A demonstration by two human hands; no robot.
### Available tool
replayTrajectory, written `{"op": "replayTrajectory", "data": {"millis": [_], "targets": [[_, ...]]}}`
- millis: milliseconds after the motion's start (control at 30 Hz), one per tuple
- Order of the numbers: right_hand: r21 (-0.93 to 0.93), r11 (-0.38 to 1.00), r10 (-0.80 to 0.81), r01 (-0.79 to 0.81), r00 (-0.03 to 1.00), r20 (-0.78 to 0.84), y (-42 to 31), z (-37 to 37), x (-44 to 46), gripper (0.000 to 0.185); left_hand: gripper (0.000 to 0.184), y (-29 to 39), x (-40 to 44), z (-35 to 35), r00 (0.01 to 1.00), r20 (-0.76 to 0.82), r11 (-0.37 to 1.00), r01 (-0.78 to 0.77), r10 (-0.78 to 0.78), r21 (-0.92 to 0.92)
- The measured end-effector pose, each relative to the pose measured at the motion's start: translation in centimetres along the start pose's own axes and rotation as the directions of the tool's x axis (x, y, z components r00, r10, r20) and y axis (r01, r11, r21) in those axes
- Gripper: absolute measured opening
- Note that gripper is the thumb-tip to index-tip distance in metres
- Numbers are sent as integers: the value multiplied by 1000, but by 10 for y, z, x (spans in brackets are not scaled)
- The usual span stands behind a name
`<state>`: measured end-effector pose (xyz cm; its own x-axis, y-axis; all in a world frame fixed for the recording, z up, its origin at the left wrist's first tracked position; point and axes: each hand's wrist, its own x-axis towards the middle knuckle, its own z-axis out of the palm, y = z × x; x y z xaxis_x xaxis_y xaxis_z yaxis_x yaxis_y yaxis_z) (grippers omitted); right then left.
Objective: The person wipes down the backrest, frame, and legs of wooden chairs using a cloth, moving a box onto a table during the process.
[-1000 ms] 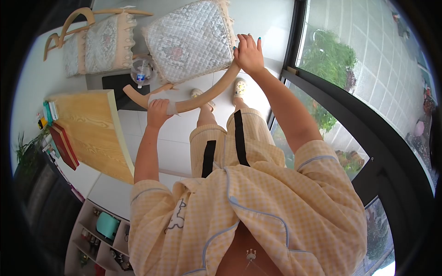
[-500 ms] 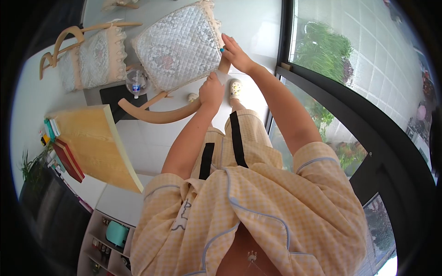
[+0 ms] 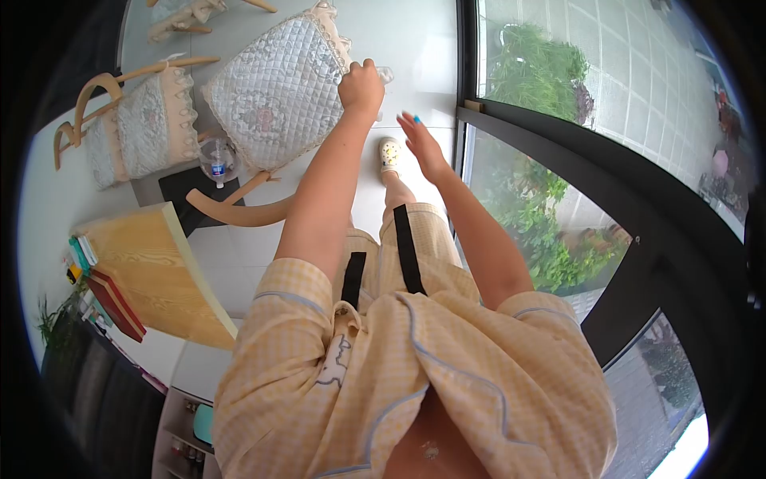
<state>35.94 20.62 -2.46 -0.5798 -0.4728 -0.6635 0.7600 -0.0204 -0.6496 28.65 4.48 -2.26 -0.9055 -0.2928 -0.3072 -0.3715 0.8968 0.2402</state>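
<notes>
A wooden chair has a curved rail (image 3: 239, 213) and a quilted floral cushion (image 3: 275, 92) with a ruffled peach edge. Over the cushion's right edge, my left hand (image 3: 361, 89) is closed on a thin whitish cloth (image 3: 385, 75), part of which sticks out to the right of the fist. The forearm hides part of the rail. My right hand (image 3: 422, 149) is off the chair, lower and to the right, with its fingers stretched out and nothing in it.
Another cushioned chair (image 3: 148, 132) is at the left. A plastic bottle (image 3: 217, 169) lies near a dark mat (image 3: 183, 191). A wooden board or tabletop (image 3: 152, 271) stands lower left. The black window frame (image 3: 542, 132) runs along the right. One patterned shoe (image 3: 389, 153) shows below.
My left hand has slid with the cloth from the rail's left part to its far right end. My right hand has come off the chair and moved down towards me.
</notes>
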Motion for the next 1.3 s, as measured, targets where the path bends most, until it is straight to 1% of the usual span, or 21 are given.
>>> {"op": "replayTrajectory", "data": {"millis": [33,100,133,233,300,433,500,533,567,600,633,700,733,867,933,1033,1100,1167,1200,1233,1300], "targets": [[23,999,35,-33,998,-53,13,0,-9,62,36,-2,-7,-2,1000,1,1000,-14,14,10],[-14,989,143,-146,981,-128,24,3,-23,53,41,-2,-27,-7,995,-85,992,32,-43,-119],[-15,990,137,-140,982,-133,23,4,-25,53,52,-4,-40,-10,997,-17,982,77,-81,-171],[-37,995,89,-96,984,-154,19,18,-22,45,63,-18,-85,-4,997,5,985,77,-77,-152],[-92,994,46,-62,985,-168,16,28,-22,40,65,-35,-119,-1,999,42,994,-8,12,-106],[-171,984,-83,58,986,-144,37,31,-9,40,45,-85,-188,14,981,20,976,-192,191,101],[-328,944,-105,45,980,-168,40,31,-12,45,54,-124,-219,21,982,66,983,-179,175,51],[-329,943,-105,48,982,-158,38,32,-15,45,49,-148,-234,20,969,-42,969,-239,242,64],[-434,895,-186,103,970,-154,34,35,-19,49,43,-170,-245,16,940,-147,951,-296,306,84],[-532,833,-268,155,953,-142,31,35,-22,54,43,-184,-249,5,942,-151,953,-289,300,88],[-533,831,-269,159,954,-134,28,33,-23,54,38,-193,-251,-9,924,-185,941,-313,333,132],[-700,647,-422,302,907,1,22,28,-28,62,32,-196,-252,-14,905,-216,926,-333,366,176],[-730,614,-408,301,912,33,17,27,-30,69,34,-196,-249,-10,908,-199,928,-348,368,133],[-739,603,-353,301,931,91,15,17,-27,74,28,-148,-235,28,950,-112,956,-289,292,44],[-705,654,-293,275,951,100,10,15,-28,74,24,-101,-211,35,990,16,991,-136,137,-10],[-712,670,-200,213,974,103,-5,11,-30,72,24,-46,-172,34,998,3,998,-61,61,-19],[-687,680,-258,256,961,103,0,8,-32,67,26,-24,-149,32,997,-14,995,-70,70,-67],[-545,808,-247,223,969,30,10,8,-35,66,46,-9,-127,33,997,56,978,54,-44,-203],[-464,853,-313,240,946,-87,23,11,-37,53,46,-3,-120,31,997,57,978,53,-42,-204],[-465,852,-314,241,945,-87,28,17,-43,53,55,2,-113,28,999,43,977,41,-33,-209],[-190,966,-251,177,824,-507,34,31,-55,47,63,5,-110,21,999,27,976,30,-25,-215]]}}
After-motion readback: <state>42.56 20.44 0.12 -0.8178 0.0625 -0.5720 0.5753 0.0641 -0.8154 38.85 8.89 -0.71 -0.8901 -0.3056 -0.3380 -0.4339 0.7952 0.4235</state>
